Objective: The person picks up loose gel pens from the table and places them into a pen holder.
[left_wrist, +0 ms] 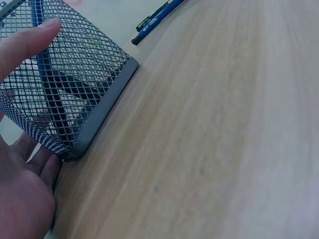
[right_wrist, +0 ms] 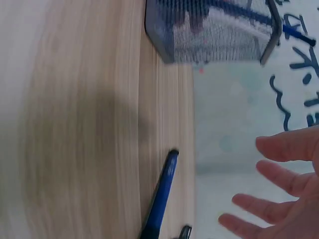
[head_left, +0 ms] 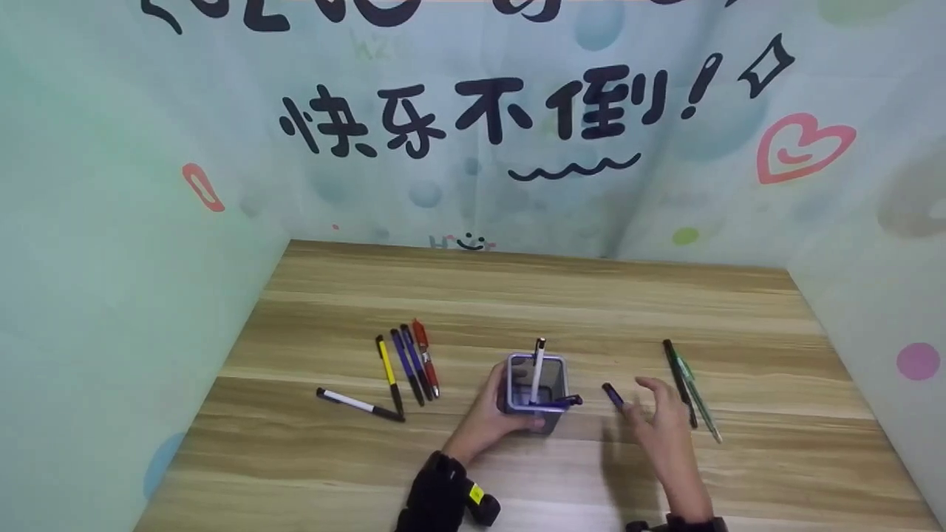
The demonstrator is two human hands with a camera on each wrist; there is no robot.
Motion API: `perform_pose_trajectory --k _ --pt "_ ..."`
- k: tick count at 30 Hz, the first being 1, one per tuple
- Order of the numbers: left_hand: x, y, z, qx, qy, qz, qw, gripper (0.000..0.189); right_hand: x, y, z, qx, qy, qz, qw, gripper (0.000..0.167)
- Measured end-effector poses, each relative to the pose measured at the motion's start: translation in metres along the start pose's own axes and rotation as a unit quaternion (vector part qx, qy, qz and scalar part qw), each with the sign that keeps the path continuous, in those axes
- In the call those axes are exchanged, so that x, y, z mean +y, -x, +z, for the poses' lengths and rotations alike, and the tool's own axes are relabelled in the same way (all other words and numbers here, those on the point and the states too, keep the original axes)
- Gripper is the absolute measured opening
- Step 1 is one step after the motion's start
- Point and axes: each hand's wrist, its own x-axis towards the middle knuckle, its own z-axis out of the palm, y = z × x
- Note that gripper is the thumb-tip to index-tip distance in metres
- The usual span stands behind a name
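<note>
A mesh pen holder (head_left: 548,424) stands on the table, and my left hand (head_left: 484,420) grips it from the left side. In the left wrist view the thumb lies against the mesh wall (left_wrist: 87,55) and other fingers are near its base. Inside the holder lean a white pen (head_left: 537,375) and a dark blue pen (head_left: 567,401). To the right, my right hand (head_left: 664,423) hovers with its fingers spread and nothing between them. A blue pen (right_wrist: 163,191) lies on the table beside that hand, partly hidden by it in the head view.
A black pen (head_left: 675,373) and a green pen (head_left: 698,399) lie on the right. On the left lie a white-and-black pen (head_left: 355,403), a yellow pen (head_left: 387,366), two blue pens (head_left: 408,366) and a red pen (head_left: 423,351). A printed cloth (head_left: 473,199) encloses the table.
</note>
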Motion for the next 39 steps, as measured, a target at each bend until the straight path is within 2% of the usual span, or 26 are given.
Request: perform_pose_trajectory --k 5,11,16,21,30,37,39 --pt "0.0 0.001 0.0 0.001 0.002 -0.005 1.0 0.096 0.018 0.0 -0.013 -0.039 0.049 0.078 0.995 0.053" --pt "0.0 0.001 -0.001 0.004 0.002 -0.011 0.9999 0.096 0.035 -0.001 -0.017 -0.079 0.088 0.146 0.9822 0.061" --pt "0.001 0.001 -0.001 0.005 -0.002 -0.008 1.0 0.098 0.044 -0.002 -0.014 -0.087 0.113 0.191 0.9711 0.063" --pt "0.001 0.002 -0.002 0.009 -0.013 -0.011 0.9998 0.099 0.05 -0.006 -0.014 -0.069 0.124 0.189 0.9718 0.061" --pt "0.0 0.002 -0.002 0.01 -0.003 -0.009 0.9999 0.098 0.053 -0.007 -0.016 -0.066 0.146 0.163 0.9736 0.052" --pt "0.0 0.0 -0.001 0.006 -0.013 -0.007 0.9999 0.097 0.05 -0.003 -0.013 -0.049 0.157 0.147 0.9755 0.049" --pt "0.0 0.0 -0.001 0.006 -0.012 -0.008 0.9999 0.097 0.046 -0.002 -0.012 -0.034 0.148 0.133 0.9795 0.047"
